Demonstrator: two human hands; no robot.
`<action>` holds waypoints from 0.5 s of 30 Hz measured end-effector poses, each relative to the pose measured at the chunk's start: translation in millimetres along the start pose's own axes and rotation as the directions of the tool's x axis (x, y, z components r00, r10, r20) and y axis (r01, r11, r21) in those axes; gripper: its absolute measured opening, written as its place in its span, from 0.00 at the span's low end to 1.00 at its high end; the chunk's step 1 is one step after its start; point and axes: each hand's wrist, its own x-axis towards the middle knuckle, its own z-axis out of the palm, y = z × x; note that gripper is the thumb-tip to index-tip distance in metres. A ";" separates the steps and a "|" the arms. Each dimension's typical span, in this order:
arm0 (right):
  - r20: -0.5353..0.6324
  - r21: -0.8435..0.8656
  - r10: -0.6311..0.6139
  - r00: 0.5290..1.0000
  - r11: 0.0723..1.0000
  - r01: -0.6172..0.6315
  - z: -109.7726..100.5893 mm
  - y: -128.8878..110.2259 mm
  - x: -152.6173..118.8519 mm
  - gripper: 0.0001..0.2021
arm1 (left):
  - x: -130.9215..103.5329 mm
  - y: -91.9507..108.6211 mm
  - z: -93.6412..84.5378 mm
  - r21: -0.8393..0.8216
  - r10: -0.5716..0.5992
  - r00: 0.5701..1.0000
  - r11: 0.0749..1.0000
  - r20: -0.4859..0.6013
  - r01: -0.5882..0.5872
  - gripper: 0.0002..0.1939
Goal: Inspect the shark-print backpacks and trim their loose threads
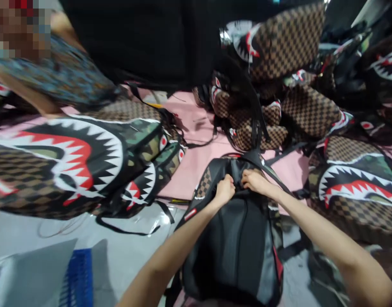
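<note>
In front of me a black backpack lies with its padded back panel facing up and its top pointing away from me. My left hand has its fingers curled closed on the black material near the upper left of the bag. Just to the right, my right hand pinches the same dark material by the top edge. A narrow gap separates the two hands. Checkered fabric shows along the bag's upper left side. The exact part under my fingertips is blurred.
Shark-mouth backpacks lie at left and right. Checkered bags are heaped behind, on a pink surface. A large black bag fills the top. Another person's arm is at far left. A blue crate-like object stands lower left.
</note>
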 end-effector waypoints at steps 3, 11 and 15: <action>-0.028 0.015 0.007 1.000 1.000 -0.006 3.7 1.9 3.3 0.09 | 0.9 -2.7 1.2 -0.027 0.007 1.000 1.000 0.015 -0.006 0.11; 0.033 -0.019 -0.092 0.995 0.996 0.092 -5.5 -4.9 10.2 0.08 | 0.5 -5.5 2.7 -0.136 0.033 0.999 0.990 -0.017 -0.035 0.11; 0.044 0.012 -0.090 0.995 0.996 0.089 -4.0 -5.8 10.1 0.09 | 3.6 -9.4 5.7 -0.192 0.033 0.999 0.981 -0.027 -0.038 0.10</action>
